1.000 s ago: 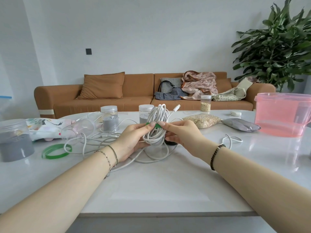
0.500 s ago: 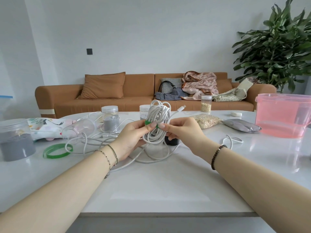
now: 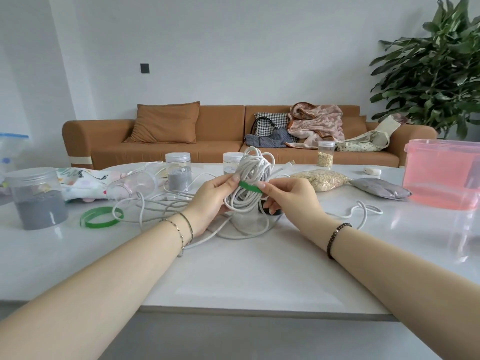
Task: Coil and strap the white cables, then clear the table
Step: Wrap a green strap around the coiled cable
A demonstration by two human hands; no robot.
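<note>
A white table point(image 3: 233, 281) fills the near scene, with a pink tub point(image 3: 441, 178) at its far right. Above the table's middle, a bundle of white cable point(image 3: 253, 178) is held upright. The left hand point(image 3: 210, 201) closes around the coil's left side, and the right hand point(image 3: 291, 196) pinches a green strap point(image 3: 250, 187) wrapped across it. Loose cable point(image 3: 155, 203) trails leftward beside a green band point(image 3: 101, 216).

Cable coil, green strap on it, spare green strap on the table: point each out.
cable coil point(image 3: 255, 168): head view, upper loops above the strap.
green strap point(image 3: 249, 188): head view, middle of the band across the coil.
spare green strap point(image 3: 101, 222): head view, near edge of the loop.
</note>
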